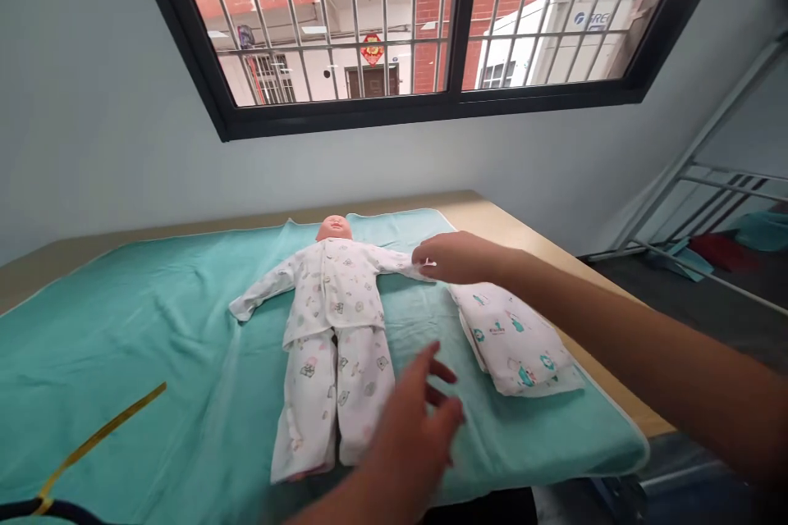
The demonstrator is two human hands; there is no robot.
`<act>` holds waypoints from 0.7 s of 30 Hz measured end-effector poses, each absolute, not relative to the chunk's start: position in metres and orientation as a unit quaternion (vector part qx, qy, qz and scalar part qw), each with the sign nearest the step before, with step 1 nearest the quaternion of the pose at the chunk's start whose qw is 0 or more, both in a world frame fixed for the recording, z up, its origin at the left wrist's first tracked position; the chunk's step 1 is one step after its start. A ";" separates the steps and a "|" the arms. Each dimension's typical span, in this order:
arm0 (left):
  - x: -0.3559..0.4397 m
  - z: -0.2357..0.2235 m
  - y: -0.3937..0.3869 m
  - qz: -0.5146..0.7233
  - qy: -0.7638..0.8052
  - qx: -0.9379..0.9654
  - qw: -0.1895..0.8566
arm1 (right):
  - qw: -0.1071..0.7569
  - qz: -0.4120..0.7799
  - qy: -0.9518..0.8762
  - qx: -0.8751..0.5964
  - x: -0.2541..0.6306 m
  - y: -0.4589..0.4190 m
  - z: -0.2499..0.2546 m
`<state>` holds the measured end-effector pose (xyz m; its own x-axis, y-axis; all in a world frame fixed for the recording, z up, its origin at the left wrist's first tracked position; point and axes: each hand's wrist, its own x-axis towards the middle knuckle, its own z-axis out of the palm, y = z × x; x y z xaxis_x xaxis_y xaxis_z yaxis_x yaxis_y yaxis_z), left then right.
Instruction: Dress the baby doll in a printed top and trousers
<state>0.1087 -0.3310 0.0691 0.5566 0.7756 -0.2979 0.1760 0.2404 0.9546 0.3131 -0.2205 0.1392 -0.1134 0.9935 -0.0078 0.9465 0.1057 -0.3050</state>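
A baby doll in white printed pyjamas lies on its back on a teal blanket, arms spread. My right hand reaches across and pinches the end of the doll's sleeve on the right side. My left hand hovers near the doll's trouser legs with its fingers apart, holding nothing. A folded white printed cloth lies just right of the doll, under my right forearm.
The blanket covers a wooden table set against a pale wall below a barred window. A yellow tape lies on the blanket at the front left. A metal bed frame stands at the right.
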 end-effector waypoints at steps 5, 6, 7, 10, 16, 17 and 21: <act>0.030 0.092 -0.263 0.458 0.456 0.635 0.424 | 0.316 0.130 -0.733 -0.589 0.239 -0.231 0.124; 0.016 0.089 -0.252 0.474 0.465 0.638 0.389 | 0.388 0.169 -0.688 -0.589 0.230 -0.226 0.114; 0.001 0.084 -0.241 0.480 0.474 0.641 0.367 | 0.465 0.216 -0.624 -0.589 0.223 -0.220 0.104; -0.037 0.058 -0.212 0.495 0.520 0.607 0.341 | 0.633 0.320 -0.401 -0.580 0.212 -0.201 0.068; -0.069 0.008 -0.163 0.421 0.570 0.559 0.431 | 0.625 0.333 -0.343 -0.617 0.202 -0.179 0.008; -0.067 0.005 -0.157 0.434 0.566 0.532 0.457 | 0.617 0.327 -0.349 -0.625 0.202 -0.176 0.002; -0.047 0.005 -0.131 0.446 0.591 0.535 0.408 | 0.572 0.288 -0.400 -0.656 0.206 -0.166 -0.007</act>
